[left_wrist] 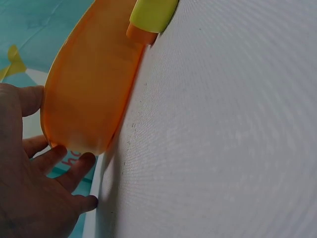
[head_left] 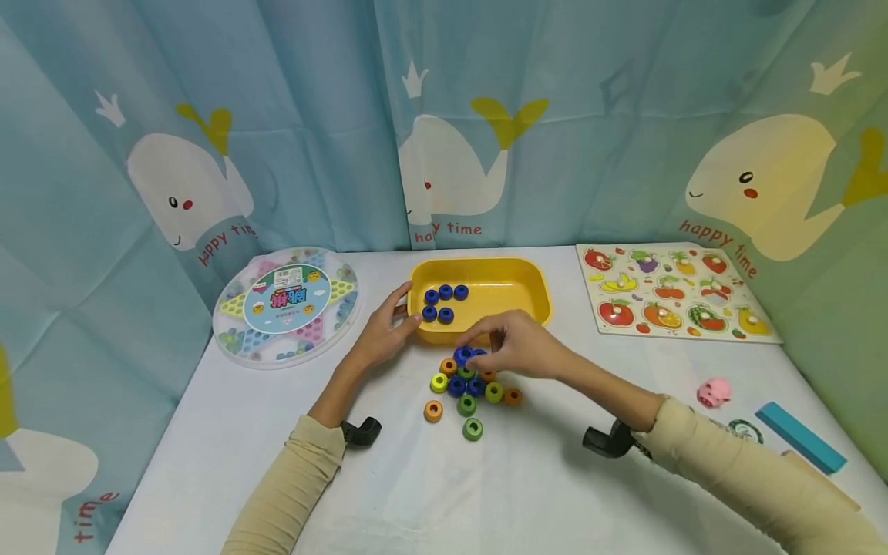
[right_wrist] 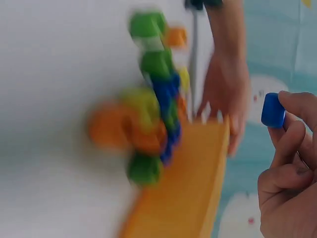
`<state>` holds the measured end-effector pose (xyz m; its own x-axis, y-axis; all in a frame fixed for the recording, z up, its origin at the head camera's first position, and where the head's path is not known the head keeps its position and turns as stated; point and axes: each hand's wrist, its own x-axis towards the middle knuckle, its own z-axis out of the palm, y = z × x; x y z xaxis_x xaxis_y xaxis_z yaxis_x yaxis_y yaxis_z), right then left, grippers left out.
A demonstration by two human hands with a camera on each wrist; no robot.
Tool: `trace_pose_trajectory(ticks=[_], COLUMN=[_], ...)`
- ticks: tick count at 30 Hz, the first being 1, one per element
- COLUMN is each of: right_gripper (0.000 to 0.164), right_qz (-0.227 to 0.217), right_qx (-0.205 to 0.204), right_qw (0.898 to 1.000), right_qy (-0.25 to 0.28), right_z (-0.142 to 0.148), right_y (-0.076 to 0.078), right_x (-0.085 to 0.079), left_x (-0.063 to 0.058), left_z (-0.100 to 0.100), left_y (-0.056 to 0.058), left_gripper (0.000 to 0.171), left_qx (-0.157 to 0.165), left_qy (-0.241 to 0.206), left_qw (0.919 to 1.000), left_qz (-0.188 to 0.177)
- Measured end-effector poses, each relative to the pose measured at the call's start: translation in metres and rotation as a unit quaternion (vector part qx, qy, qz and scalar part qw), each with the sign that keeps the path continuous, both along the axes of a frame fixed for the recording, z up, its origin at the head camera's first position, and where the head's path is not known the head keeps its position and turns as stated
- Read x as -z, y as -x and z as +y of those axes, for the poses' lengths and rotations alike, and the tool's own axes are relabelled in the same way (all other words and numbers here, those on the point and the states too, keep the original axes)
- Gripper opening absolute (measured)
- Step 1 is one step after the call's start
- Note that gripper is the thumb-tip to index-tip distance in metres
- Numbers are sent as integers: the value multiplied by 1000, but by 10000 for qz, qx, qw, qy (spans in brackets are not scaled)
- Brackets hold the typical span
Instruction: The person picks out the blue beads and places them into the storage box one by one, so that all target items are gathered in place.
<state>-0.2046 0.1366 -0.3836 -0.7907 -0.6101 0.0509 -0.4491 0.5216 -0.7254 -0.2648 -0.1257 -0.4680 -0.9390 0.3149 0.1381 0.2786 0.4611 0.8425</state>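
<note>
Whale-print curtain (head_left: 326, 116): hangs behind the white surface (head_left: 388, 478) and along its sides, lettered "happy time".
Chinese checkers set (head_left: 287, 301): round, lies flat near the far left edge, with a printed label in the middle.
Left hand (head_left: 380, 335): grip spread, thumb and fingers touching the left end of the tray.
Yellow tray (head_left: 502, 297): sits flat, with five blue beads (head_left: 446, 292) grouped inside at the left end, holes up.
Loose beads (head_left: 467, 405): orange, yellow-green, green and blue, clustered on the surface just in front of the tray, a few apart from the rest; blurred in the right wrist view.
Held blue bead (right_wrist: 272, 110): between the right thumb and fingertip, over the cluster near the front rim.
Right hand (head_left: 523, 347): grip pinching that one bead.
Fruit peg puzzle (head_left: 680, 294): lies flat, right of the tray and well apart.
Pink pig figure (head_left: 714, 392): in front of the puzzle.
Round green-and-white piece (head_left: 746, 432): beside the right sleeve (head_left: 728, 470).
Teal block (head_left: 801, 437): lies near the right edge, next to a tan stick (head_left: 829, 483).
</note>
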Motion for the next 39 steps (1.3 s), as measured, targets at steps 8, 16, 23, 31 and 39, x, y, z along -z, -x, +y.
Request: trace_pose_trajectory(ticks=[8,16,23,31,39], right_gripper=[30,31,26,24,24], right_qz=[35,-304,-437,-330,-178], right_qx=[569,640,368,233,79], right_qw=[9982,9968,9974,9979,9982], right_qy=[-185,-359,-445,-508,-571], right_z=[9,-2,-16,-21,-21], right_y=[83,126,141,148,148], right_x=[1,32,44,53,54], left_x=[1,0,0,0,-1], left_z=[0,0,-1,-1,-2], left_y=[1,1,1,1,1], left_gripper=[64,63,64,67,66], left_qx=[-63,-89,-86,-15,-15], left_qy=[-21,-20,13,-31,-24], left_qw=[10000,10000,9999,10000,10000], left_qz=[-61,-9,-99,-58,-44])
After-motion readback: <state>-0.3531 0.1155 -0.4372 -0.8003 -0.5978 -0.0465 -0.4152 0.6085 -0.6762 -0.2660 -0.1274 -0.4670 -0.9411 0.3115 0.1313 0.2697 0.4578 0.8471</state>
